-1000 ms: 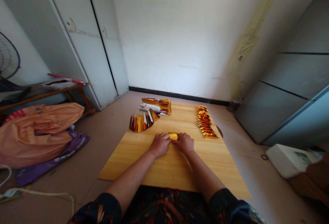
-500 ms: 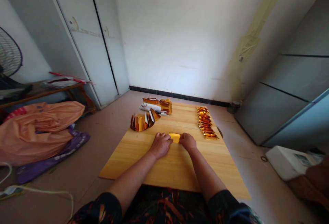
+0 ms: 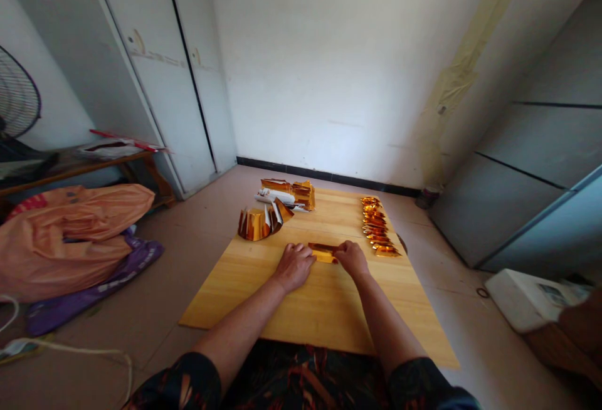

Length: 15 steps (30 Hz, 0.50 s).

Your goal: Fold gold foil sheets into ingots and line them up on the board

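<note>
A small piece of gold foil paper lies on a low wooden table, folded into a narrow strip. My left hand presses on its left end with curled fingers. My right hand pinches its right end. Both forearms reach in from the bottom of the view.
A row of folded gold pieces runs along the table's right side. Stacks of gold foil sheets and more bundles sit at the far left. Orange and purple bags lie on the floor at left, a white box at right.
The foil has gone from a wider flat sheet to a narrow strip. My right hand has shifted a little to the right along it. My left hand has stayed put.
</note>
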Each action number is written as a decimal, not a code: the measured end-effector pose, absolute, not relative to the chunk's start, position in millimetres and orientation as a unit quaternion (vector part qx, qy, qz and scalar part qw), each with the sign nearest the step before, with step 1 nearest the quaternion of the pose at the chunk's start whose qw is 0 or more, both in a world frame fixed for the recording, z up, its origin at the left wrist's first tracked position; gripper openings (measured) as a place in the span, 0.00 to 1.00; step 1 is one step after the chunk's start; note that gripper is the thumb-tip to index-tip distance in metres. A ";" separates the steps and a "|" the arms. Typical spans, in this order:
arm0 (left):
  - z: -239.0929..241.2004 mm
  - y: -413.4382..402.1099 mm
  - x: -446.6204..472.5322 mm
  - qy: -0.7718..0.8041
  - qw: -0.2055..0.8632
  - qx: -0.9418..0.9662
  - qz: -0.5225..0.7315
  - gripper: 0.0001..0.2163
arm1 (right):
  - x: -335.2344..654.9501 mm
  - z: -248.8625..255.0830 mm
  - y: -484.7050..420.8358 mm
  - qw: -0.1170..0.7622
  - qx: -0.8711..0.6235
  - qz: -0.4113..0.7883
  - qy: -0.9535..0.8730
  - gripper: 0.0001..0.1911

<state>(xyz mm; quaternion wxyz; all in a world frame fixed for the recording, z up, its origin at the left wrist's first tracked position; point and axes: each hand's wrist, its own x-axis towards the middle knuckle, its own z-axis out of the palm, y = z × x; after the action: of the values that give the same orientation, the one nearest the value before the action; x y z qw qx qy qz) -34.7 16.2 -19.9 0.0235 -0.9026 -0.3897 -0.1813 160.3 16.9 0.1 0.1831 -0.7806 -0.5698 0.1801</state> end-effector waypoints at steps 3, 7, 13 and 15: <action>-20.6 16.5 -34.9 -0.389 0.025 -0.903 -0.181 0.10 | 139.4 1.1 16.2 0.196 -0.790 0.097 -0.573 0.32; -21.3 16.6 -35.0 -0.395 0.027 -0.900 -0.180 0.10 | 118.6 -2.1 19.8 0.169 -0.785 0.098 -0.588 0.39; -20.4 15.8 -35.2 -0.397 0.023 -0.899 -0.184 0.10 | 124.8 -5.9 24.7 0.158 -0.792 0.131 -0.575 0.38; -20.6 15.7 -35.5 -0.396 0.019 -0.899 -0.184 0.10 | 134.2 -9.1 24.9 0.168 -0.792 0.136 -0.571 0.38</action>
<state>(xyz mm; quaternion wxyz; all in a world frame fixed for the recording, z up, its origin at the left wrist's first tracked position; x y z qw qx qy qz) -35.5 15.7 -20.6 0.0189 -0.8994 -0.3962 -0.1838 134.2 24.9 -9.1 0.1681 -0.7919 -0.5711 0.1360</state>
